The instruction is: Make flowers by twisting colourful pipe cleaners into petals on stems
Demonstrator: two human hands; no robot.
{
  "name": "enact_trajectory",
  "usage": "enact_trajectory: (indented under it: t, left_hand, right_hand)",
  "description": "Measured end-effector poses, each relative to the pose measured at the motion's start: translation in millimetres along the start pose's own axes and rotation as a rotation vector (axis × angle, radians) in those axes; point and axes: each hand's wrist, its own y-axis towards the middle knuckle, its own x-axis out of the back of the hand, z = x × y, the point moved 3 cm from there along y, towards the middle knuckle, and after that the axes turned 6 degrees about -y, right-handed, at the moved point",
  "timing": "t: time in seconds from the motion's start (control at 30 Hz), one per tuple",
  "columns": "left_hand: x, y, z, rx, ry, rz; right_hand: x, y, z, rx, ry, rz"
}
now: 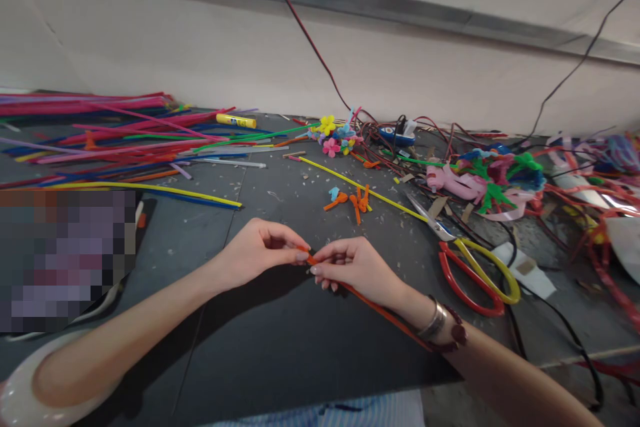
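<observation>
Between both hands is an orange pipe cleaner [377, 308], its near end pinched in the fingertips and its long tail running under my right wrist. My left hand [263, 252] holds the short end between thumb and forefinger. Close beside it, my right hand [357, 267] grips the same pipe cleaner, thumb against fingers. The exact shape at the fingertips is partly hidden. Just beyond the hands lie small bent orange pieces [359, 203] and another orange piece with a light blue bit [335, 199]. Scissors [473, 267] with red and yellow handles rest open to the right.
Many coloured pipe cleaners [125, 140] spread across the back left, with a yellow glue stick [236, 121] among them. Small flower shapes [330, 137] sit at back centre. Tangled cables, a pink glue gun [455, 181] and ribbons crowd the right. A blurred-out screen lies left.
</observation>
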Motion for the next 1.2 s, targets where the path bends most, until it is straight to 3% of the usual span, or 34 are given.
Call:
enact_trajectory:
  t: [0.17,0.4,0.63,0.87,1.0,1.1,1.2]
  left_hand:
    - [-2.7,-2.2,-0.8,-0.002,-0.005,0.008]
    - [-4.3,-3.1,0.3,-0.042,0.023,0.016]
    - [-3.6,-3.2,-1.2,-0.075,-0.087,0.023]
    - [-6.6,-9.0,-6.0,-0.133,-0.051,0.013]
    - [-7.7,-9.8,-6.8,-0.138,0.014,-0.013]
    - [-8.8,-8.9,-4.8,-0.092,-0.007,-0.017]
    - [-10.8,-7.5,-0.9,0.009,-0.111,-0.002]
  right_hand:
    - [1.0,2.7,-1.0,-0.067,0.164,0.113]
    - [0.7,1.1,-1.7,-0.091,0.215,0.113]
    - [1.0,1.8,-9.1,-0.197,0.514,0.34]
    - [-6.3,-2.8,-10.2,-0.252,0.654,0.433]
    - [-6.8,-4.1,-6.3,-0.252,0.575,0.417]
    - [-5.3,-3.5,-3.3,-0.201,0.383,0.296]
    - [-2.7,-4.3,0.9,-0.053,0.042,0.113]
